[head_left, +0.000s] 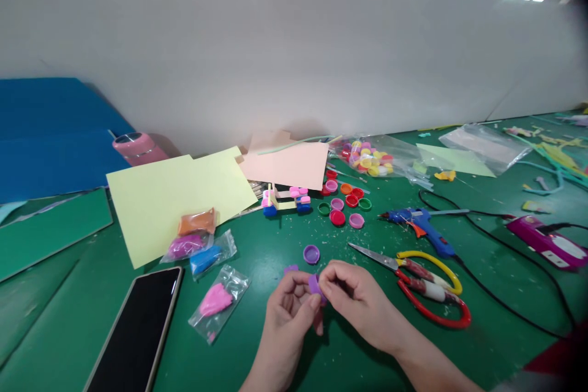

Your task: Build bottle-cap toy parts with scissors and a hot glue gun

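Note:
A purple bottle cap (315, 286) is pinched between the thumb and fingers of my left hand (290, 312). My right hand (356, 297) has its thumb and fingertips pressed together at the cap's right side, touching it; whether something small sits in that pinch is hidden. Just beyond my hands another purple cap (311, 254) lies with its hollow side up. A bit of purple (291, 269) shows behind my left fingers. Farther back are several red, pink, green and orange caps (337, 217), beside a small stick-built model (287, 201) with blue and pink parts.
Scissors (427, 282) and a blue glue gun (420, 223) with its cable lie right. Bags of modelling clay (215, 300) and a phone (138, 331) are left. Yellow paper (160, 196), pink paper (289, 165) and a bag of caps (367, 159) lie before a white partition (294, 61).

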Demonstrator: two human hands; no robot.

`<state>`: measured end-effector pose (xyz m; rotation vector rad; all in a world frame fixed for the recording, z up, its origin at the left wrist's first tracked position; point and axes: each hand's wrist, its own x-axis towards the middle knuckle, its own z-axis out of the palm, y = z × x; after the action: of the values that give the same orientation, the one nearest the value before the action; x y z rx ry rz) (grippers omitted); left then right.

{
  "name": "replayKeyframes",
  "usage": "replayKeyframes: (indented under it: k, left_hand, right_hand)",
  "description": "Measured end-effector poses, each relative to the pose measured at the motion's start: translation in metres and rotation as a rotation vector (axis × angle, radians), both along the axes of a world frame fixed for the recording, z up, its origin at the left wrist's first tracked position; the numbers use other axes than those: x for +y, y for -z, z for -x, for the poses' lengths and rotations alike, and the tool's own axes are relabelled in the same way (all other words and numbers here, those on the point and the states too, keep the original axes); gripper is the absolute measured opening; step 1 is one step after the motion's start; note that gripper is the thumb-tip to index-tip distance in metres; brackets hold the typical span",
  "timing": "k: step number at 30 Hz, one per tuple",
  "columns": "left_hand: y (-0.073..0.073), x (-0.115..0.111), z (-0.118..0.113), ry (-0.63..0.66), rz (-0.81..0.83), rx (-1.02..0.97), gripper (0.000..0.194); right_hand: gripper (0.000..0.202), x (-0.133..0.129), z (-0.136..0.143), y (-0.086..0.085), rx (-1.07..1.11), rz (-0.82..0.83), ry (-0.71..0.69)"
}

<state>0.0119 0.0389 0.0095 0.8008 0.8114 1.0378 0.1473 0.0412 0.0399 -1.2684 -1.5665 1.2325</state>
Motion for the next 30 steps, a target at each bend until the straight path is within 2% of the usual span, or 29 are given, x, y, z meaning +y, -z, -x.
replayKeyframes:
  k: [5,11,18,30]
  left_hand:
    - [0.0,-0.0001,0.0004,0.026,0.005,-0.051,0.013]
    - [0.0023,-0.0004,0.0003,0.029,-0.008,-0.003,0.011]
    - [0.0037,0.0005,0.0023,0.021,-0.028,0.041,0.011]
    - [0.0031,0.0,0.0001,0.022,0.005,-0.015,0.013]
  right_hand:
    - [0.023,0.0006,0.0008,0.0003,0.032,0.032,0.021]
    - [0.024,-0.0014,0.0004,0.0008,0.132,0.119,-0.027]
    - [0.017,0.0004,-0.0004,0.0012,0.048,0.057,-0.003]
    - [0.019,-0.0001,-0.0001,0.0057,0.042,0.075,-0.002]
